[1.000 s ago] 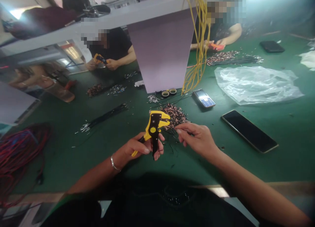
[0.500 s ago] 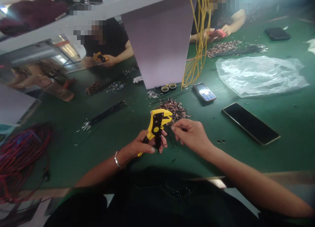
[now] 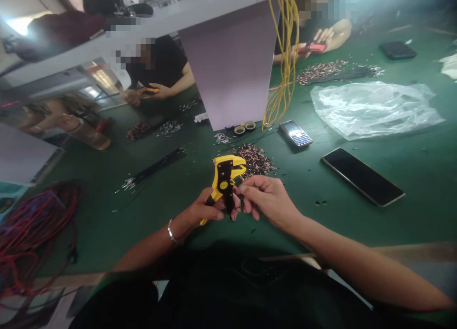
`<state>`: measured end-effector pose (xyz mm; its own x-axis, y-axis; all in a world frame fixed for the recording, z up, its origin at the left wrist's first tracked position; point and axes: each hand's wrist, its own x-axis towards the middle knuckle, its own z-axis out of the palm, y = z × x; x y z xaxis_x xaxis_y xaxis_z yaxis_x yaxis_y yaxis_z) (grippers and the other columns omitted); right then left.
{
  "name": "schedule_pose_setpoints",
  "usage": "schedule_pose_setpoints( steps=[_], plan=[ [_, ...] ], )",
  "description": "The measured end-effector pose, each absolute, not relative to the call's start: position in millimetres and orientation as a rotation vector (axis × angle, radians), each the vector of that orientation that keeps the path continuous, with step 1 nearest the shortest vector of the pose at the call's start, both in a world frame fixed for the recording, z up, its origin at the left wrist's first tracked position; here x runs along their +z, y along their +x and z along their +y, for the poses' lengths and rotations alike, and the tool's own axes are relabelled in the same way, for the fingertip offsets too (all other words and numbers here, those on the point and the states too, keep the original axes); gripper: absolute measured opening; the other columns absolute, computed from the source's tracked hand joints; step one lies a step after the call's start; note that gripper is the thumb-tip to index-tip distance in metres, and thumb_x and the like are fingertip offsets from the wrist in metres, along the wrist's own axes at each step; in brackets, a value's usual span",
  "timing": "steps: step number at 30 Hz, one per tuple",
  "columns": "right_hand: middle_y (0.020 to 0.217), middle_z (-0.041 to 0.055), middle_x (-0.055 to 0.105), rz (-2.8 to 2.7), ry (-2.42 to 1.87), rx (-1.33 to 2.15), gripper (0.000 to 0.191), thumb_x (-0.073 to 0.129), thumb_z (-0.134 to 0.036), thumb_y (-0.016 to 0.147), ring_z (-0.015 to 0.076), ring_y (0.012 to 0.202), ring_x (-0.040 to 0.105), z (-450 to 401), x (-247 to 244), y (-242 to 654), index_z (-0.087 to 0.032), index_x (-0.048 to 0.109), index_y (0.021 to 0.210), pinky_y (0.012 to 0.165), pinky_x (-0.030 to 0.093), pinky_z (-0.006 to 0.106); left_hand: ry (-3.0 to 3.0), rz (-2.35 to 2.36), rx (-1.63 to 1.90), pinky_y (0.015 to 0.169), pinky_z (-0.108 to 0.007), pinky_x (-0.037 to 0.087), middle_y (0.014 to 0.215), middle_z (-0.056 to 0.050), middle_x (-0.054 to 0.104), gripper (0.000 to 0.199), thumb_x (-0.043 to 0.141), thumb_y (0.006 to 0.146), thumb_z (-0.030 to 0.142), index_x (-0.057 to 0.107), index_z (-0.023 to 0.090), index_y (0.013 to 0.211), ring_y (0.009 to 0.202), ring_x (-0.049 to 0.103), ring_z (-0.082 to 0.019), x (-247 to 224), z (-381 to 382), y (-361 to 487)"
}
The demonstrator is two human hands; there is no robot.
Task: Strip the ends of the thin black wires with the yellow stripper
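Note:
My left hand (image 3: 210, 207) is wrapped round the handles of a yellow and black wire stripper (image 3: 224, 184), held upright with its jaws toward the right. Close beside it, my right hand (image 3: 267, 198) is closed in a pinch on what looks like a thin black wire, mostly hidden by the fingers. The pinching fingertips are just below the jaws, near the left hand's fingers. Behind the stripper lies a pile of short black wire bits with copper-coloured ends (image 3: 255, 160).
A keypad phone (image 3: 296, 134), a smartphone (image 3: 362, 176) and a clear plastic bag (image 3: 374, 110) lie to the right. A bundle of black wires (image 3: 155, 167) and coiled red cable (image 3: 43, 224) are leftward. Yellow wires (image 3: 282, 57) hang by a panel (image 3: 232, 72). Two co-workers sit across.
My right hand has moved slightly left, closer to my left hand and the stripper. The stripper's jaws look a little narrower. A co-worker's hand across the table has lifted from a red tool.

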<state>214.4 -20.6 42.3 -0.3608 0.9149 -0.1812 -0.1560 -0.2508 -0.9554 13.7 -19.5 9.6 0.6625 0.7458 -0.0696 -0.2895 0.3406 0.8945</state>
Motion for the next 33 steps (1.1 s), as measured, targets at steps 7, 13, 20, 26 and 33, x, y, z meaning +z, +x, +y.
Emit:
schedule_pose_setpoints(
  steps=[7,13,20,26,33],
  plan=[
    [0.044,-0.0039,0.059,-1.133,-1.018,1.734,0.018,0.061,-0.032,0.084,0.0063,0.031,0.047,-22,41,213,-0.018,0.059,0.072,0.033,0.036,0.020,0.987,0.503,0.748,0.076,-0.041,0.049,0.094,-0.012,0.066,0.055,0.074,0.062,0.017,0.060,0.013,0.116,0.077,0.063,-0.023,4,-20,9],
    [0.045,-0.0037,0.060,-1.123,-1.010,1.754,0.020,0.060,-0.035,0.085,0.0068,0.032,0.049,-22,39,212,-0.019,0.057,0.074,0.033,0.037,0.019,0.959,0.509,0.763,0.074,-0.040,0.049,0.091,-0.011,0.066,0.056,0.076,0.060,0.019,0.060,0.014,0.114,0.077,0.062,-0.024,6,-20,11],
    [0.046,-0.0032,0.060,-1.173,-1.088,1.690,0.019,0.059,-0.033,0.084,0.0059,0.031,0.048,-20,49,211,-0.019,0.056,0.071,0.033,0.037,0.019,0.976,0.563,0.778,0.076,-0.041,0.048,0.090,-0.011,0.066,0.056,0.075,0.059,0.017,0.061,0.012,0.113,0.076,0.062,-0.023,13,-21,13],
    [0.044,-0.0036,0.059,-1.215,-1.069,1.673,0.021,0.057,-0.031,0.083,0.0057,0.030,0.047,-20,50,205,-0.019,0.055,0.067,0.033,0.037,0.019,1.062,0.569,0.737,0.073,-0.038,0.048,0.092,-0.014,0.067,0.042,0.076,0.059,0.019,0.065,0.009,0.099,0.079,0.061,-0.024,13,-20,14],
    [0.048,-0.0021,0.062,-1.218,-1.062,1.702,0.021,0.057,-0.033,0.085,0.0065,0.032,0.048,-22,42,202,-0.020,0.053,0.069,0.032,0.034,0.019,1.235,0.660,0.706,0.076,-0.037,0.048,0.084,-0.011,0.068,0.029,0.075,0.066,0.022,0.068,0.010,0.092,0.078,0.061,-0.024,16,-21,12]
  ],
)
